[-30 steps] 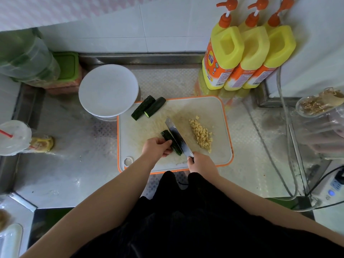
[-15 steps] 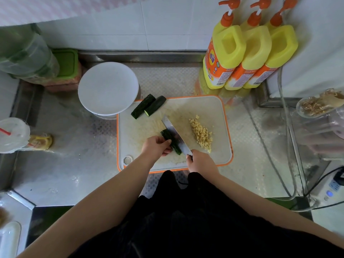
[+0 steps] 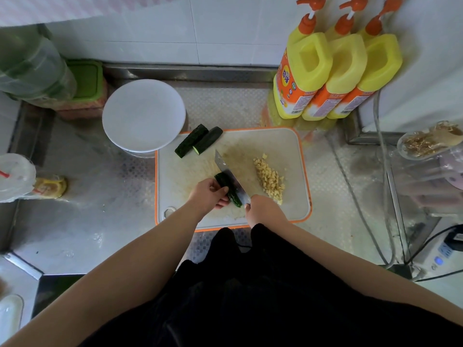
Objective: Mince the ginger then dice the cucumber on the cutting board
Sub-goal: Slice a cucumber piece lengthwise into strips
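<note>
On the orange-rimmed cutting board (image 3: 295,151), near its front edge, the left hand (image 3: 208,196) gripped a dark green cucumber piece (image 3: 226,187), fingers curled over it, while the right hand (image 3: 263,209) was wrapped round the handle of a knife (image 3: 229,174) — its blade lay along the right side of that piece, tip pointing away from the person. The 2 hands sat close together, each clamped on its own thing. Just right of the blade lay a pile of minced ginger (image 3: 269,179), pale yellow, spread toward the board's right side. At the board's far left corner 2 more cucumber pieces (image 3: 199,141) lay side by side, touching, partly over the rim. A white round lid (image 3: 144,115) stood just beside them on the metal surface (image 3: 87,221), and 3 yellow pump bottles (image 3: 335,76) stood against the wall — well apart from the hands.
</note>
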Tool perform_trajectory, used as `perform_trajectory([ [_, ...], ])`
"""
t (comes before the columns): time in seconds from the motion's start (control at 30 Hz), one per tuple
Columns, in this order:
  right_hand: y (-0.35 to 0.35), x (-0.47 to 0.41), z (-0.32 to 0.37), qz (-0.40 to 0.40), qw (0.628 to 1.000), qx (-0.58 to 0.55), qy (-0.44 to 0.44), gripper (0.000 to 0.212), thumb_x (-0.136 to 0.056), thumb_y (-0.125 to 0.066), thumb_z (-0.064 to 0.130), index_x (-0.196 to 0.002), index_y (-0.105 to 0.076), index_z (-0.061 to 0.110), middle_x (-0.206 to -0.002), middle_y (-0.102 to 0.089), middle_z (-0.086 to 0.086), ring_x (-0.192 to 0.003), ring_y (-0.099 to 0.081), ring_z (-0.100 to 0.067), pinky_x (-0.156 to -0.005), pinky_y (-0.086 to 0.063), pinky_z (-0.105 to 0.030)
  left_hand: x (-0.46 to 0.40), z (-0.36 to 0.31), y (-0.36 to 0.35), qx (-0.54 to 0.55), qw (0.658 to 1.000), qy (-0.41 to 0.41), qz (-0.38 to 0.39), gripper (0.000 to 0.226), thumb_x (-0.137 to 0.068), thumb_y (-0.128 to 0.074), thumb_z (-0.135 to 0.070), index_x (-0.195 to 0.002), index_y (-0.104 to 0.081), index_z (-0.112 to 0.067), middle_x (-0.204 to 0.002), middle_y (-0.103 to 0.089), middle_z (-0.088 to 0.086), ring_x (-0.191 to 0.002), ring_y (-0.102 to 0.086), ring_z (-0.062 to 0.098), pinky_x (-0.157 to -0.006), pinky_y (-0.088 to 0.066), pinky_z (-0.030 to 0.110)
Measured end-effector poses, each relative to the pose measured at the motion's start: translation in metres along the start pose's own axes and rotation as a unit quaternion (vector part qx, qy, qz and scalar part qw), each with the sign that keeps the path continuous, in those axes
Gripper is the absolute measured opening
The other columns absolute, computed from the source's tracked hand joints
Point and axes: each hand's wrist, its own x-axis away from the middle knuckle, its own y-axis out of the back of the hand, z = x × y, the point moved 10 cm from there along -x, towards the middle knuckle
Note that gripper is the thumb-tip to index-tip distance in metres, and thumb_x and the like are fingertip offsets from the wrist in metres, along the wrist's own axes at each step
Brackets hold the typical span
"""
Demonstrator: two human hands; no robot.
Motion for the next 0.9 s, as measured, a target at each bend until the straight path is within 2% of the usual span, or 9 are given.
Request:
perform_trajectory([
  [0.2, -0.016, -0.003, 0.001, 0.028, 0.999, -0.005, -0.028, 0.023, -0.100, -0.042, 0.020, -0.108, -0.059, 0.006, -0.098, -0.062, -0.008, -0.092, -0.060, -0.022, -0.072, -0.042, -0.028, 0.000, 0.001, 0.002, 0.004, 1.000, -0.003, 0.001, 0.018, -0.092, -0.065, -0.008, -0.082, -0.051, -0.007, -0.071, -0.069, 0.015, -0.074, -0.071, 0.031, -0.078, -0.059, 0.048],
  [0.3, -0.026, 0.000, 0.001, 0.031, 0.998, -0.015, -0.048, 0.023, -0.100, -0.043, 0.023, -0.112, -0.054, 0.006, -0.105, -0.064, -0.010, -0.099, -0.062, -0.027, -0.075, -0.045, -0.032, 0.000, 0.003, 0.003, 0.003, 1.000, 0.001, -0.004, 0.017, -0.092, -0.065, -0.009, -0.083, -0.052, -0.007, -0.070, -0.070, 0.014, -0.073, -0.072, 0.029, -0.077, -0.059, 0.045],
  [0.43, -0.026, 0.002, 0.000, 0.016, 0.998, -0.035, -0.055, 0.019, -0.100, -0.043, 0.022, -0.112, -0.049, 0.009, -0.104, -0.064, -0.009, -0.097, -0.062, -0.028, -0.074, -0.046, -0.034, 0.002, 0.002, 0.002, -0.009, 1.000, -0.007, -0.006, 0.016, -0.093, -0.064, -0.010, -0.084, -0.051, -0.007, -0.071, -0.070, 0.012, -0.071, -0.071, 0.025, -0.076, -0.059, 0.042],
  [0.57, -0.018, 0.007, -0.001, -0.018, 0.997, -0.067, -0.020, 0.019, -0.098, -0.042, 0.023, -0.116, -0.040, 0.018, -0.085, -0.059, -0.003, -0.082, -0.062, -0.027, -0.066, -0.047, -0.035, 0.004, 0.000, 0.002, -0.021, 1.000, -0.009, -0.011, 0.014, -0.094, -0.063, -0.010, -0.085, -0.053, -0.007, -0.073, -0.070, 0.011, -0.071, -0.070, 0.024, -0.076, -0.059, 0.040],
  [0.67, -0.019, 0.009, 0.004, -0.003, 0.997, -0.070, 0.015, 0.027, -0.096, -0.042, 0.021, -0.123, -0.038, 0.022, -0.080, -0.055, -0.001, -0.073, -0.055, -0.025, -0.063, -0.042, -0.033, 0.004, 0.000, 0.002, -0.019, 1.000, -0.010, -0.011, 0.014, -0.094, -0.063, -0.010, -0.085, -0.053, -0.006, -0.072, -0.070, 0.012, -0.071, -0.071, 0.024, -0.075, -0.059, 0.039],
  [0.8, -0.014, 0.002, -0.002, 0.009, 0.999, -0.050, -0.013, 0.027, -0.100, -0.036, 0.027, -0.121, -0.047, 0.014, -0.099, -0.061, -0.007, -0.095, -0.060, -0.026, -0.074, -0.044, -0.033, 0.006, -0.001, 0.003, -0.024, 1.000, -0.013, -0.014, 0.013, -0.094, -0.062, -0.009, -0.086, -0.053, -0.006, -0.073, -0.070, 0.012, -0.068, -0.070, 0.021, -0.071, -0.059, 0.036],
  [0.9, -0.009, 0.003, -0.002, -0.003, 0.998, -0.055, -0.010, 0.027, -0.101, -0.035, 0.030, -0.113, -0.051, 0.012, -0.090, -0.054, -0.005, -0.097, -0.060, -0.026, -0.073, -0.043, -0.032, 0.006, -0.002, 0.003, -0.028, 0.999, -0.013, -0.015, 0.013, -0.094, -0.062, -0.010, -0.085, -0.054, -0.005, -0.076, -0.070, 0.014, -0.070, -0.070, 0.023, -0.075, -0.059, 0.039],
])
